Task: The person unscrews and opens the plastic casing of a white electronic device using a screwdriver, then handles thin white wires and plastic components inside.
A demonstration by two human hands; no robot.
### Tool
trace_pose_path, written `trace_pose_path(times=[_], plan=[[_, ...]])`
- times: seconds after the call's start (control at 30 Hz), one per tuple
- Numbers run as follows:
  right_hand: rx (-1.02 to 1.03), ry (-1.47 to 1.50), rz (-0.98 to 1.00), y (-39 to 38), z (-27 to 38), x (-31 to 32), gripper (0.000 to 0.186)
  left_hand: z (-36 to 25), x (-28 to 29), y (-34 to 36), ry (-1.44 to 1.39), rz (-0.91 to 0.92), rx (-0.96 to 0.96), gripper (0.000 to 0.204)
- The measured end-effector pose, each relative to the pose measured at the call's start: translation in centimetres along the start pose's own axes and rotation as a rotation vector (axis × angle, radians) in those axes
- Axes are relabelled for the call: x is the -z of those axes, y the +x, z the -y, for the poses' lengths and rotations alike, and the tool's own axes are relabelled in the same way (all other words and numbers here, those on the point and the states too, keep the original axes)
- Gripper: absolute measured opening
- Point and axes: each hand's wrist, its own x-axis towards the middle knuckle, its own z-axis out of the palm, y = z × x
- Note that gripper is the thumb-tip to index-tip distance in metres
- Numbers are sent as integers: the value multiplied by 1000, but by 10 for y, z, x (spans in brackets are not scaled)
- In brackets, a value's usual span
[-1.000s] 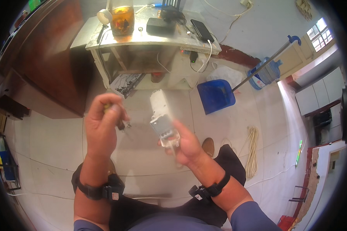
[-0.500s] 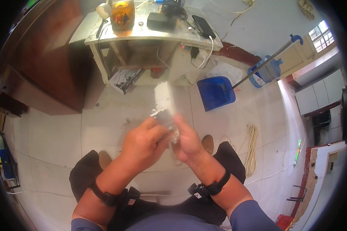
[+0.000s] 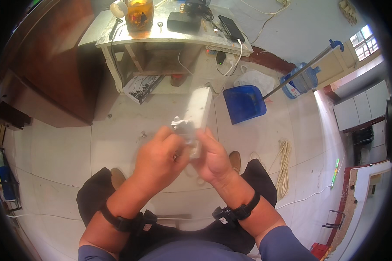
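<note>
The right hand (image 3: 215,161) has its fingers clamped around the near end of a white plastic housing (image 3: 199,106), held above the tiled floor (image 3: 122,150). The left hand's (image 3: 163,152) fingers curl together at the housing's left edge (what they pinch is hidden). The housing points toward the table's (image 3: 150,42) front edge; floor shows between it and the blue dustpan (image 3: 247,106).
</note>
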Motion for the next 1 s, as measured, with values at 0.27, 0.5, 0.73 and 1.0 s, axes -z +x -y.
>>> trace_pose_path(times=[0.27, 0.5, 0.73, 1.0], plan=[[44, 34, 83, -4, 0, -2, 36, 1, 15, 1, -275, 141, 283, 12], [63, -14, 97, -5, -1, -5, 42, 4, 25, 8, -286, 287, 379, 11], [68, -53, 100, -4, -3, -3, 40, 3, 27, 5, -201, 277, 323, 8], [84, -49, 80, -3, -4, -5, 38, 8, 18, 1, -151, 263, 328, 9]])
